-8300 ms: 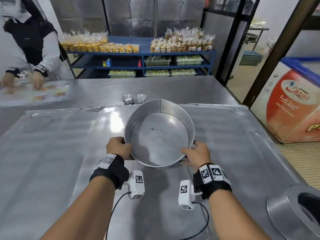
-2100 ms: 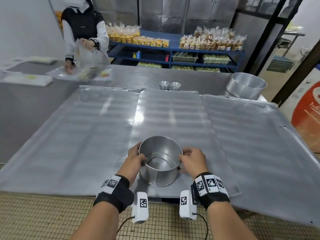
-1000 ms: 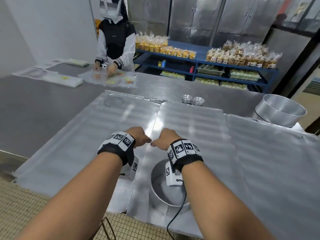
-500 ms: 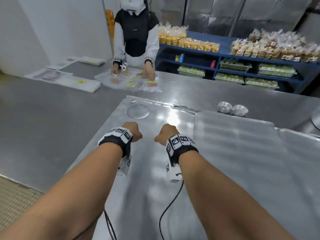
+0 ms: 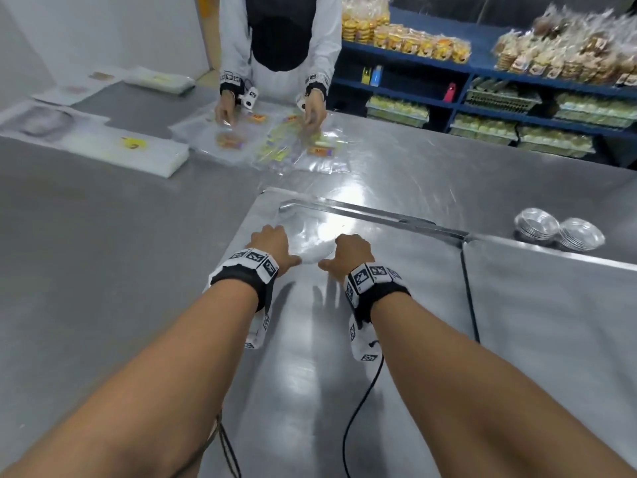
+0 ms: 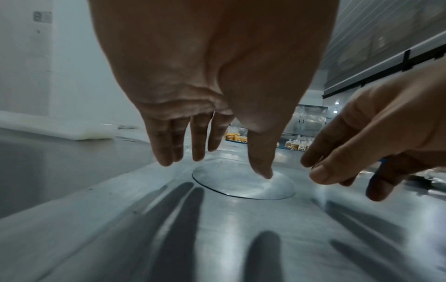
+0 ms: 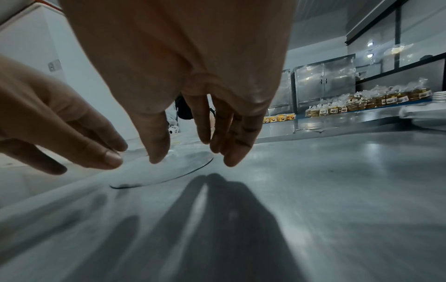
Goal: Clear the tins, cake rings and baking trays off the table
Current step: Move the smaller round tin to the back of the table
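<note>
A thin round metal disc (image 5: 312,241) (image 6: 241,184) (image 7: 164,171) lies flat at the far left corner of a baking tray (image 5: 310,391). My left hand (image 5: 274,241) (image 6: 217,166) hovers over its left side with fingers straight, the thumb tip close to the disc. My right hand (image 5: 350,251) (image 7: 193,160) hovers over its right side, fingers straight too, holding nothing. A second baking tray (image 5: 551,322) lies to the right. Two stacks of small tins (image 5: 536,227) (image 5: 580,234) stand behind it.
Across the steel table (image 5: 103,270) another person's hands (image 5: 310,112) sort clear plastic bags (image 5: 275,143). White packs (image 5: 138,150) lie at the far left. Blue shelves (image 5: 482,81) hold bagged baked goods. Cables hang from my wrists.
Both hands let go of the small cake ring near the front edge and reached forward and left to the flat disc. The view swung left, so the ring and the big tin are out of sight.
</note>
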{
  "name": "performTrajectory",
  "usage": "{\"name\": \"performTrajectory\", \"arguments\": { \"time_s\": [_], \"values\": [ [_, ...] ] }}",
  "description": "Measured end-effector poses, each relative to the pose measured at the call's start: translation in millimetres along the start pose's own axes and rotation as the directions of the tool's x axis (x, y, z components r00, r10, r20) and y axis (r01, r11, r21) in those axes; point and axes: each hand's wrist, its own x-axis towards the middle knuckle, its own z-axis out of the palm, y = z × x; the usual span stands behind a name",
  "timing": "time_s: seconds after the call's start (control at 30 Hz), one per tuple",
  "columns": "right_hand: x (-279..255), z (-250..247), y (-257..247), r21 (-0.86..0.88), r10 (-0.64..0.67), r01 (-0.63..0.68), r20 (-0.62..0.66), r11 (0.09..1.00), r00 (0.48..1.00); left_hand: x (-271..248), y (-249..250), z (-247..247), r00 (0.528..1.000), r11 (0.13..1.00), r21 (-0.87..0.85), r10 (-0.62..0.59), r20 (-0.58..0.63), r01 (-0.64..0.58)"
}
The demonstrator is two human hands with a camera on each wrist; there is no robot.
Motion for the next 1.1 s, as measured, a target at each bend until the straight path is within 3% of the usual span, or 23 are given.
{"name": "performTrajectory", "arguments": {
  "time_s": [0.23, 0.33, 0.53, 0.63, 0.83, 1.0, 1.1],
  "values": [
    [55, 6, -3, -0.02, 0.07, -0.069, 0.023, 0.997, 0.997, 62, -7, 5, 1.0, 0.997, 0.074, -0.025, 0.016, 0.023],
    [68, 11, -7, 0.016, 0.119, -0.119, 0.032, 0.993, 0.992, 72, -6, 4, 0.998, 0.998, 0.028, -0.061, -0.008, 0.061],
    [80, 6, -10, 0.123, 0.185, -0.2, 0.124, 0.972, 0.975, 83, -11, 0, 0.995, 0.991, -0.1, -0.088, 0.057, 0.093],
    [74, 5, -17, 0.165, 0.203, -0.212, 0.069, 0.963, 0.977, 80, -10, 1, 0.992, 0.976, -0.175, -0.121, 0.035, 0.126],
    [45, -6, -18, 0.419, 0.103, -0.072, -0.052, 0.905, 0.993, 51, -9, -8, 0.967, 0.871, -0.487, -0.18, -0.178, 0.072],
    [3, -18, -7, 0.451, 0.011, 0.129, -0.296, 0.883, 0.955, 10, 2, -20, 0.896, 0.806, -0.588, -0.206, -0.392, -0.072],
    [-30, -40, 0, 0.423, -0.034, 0.202, -0.372, 0.883, 0.928, -24, 19, -31, 0.866, 0.77, -0.621, -0.206, -0.456, -0.144]
  ]
}}
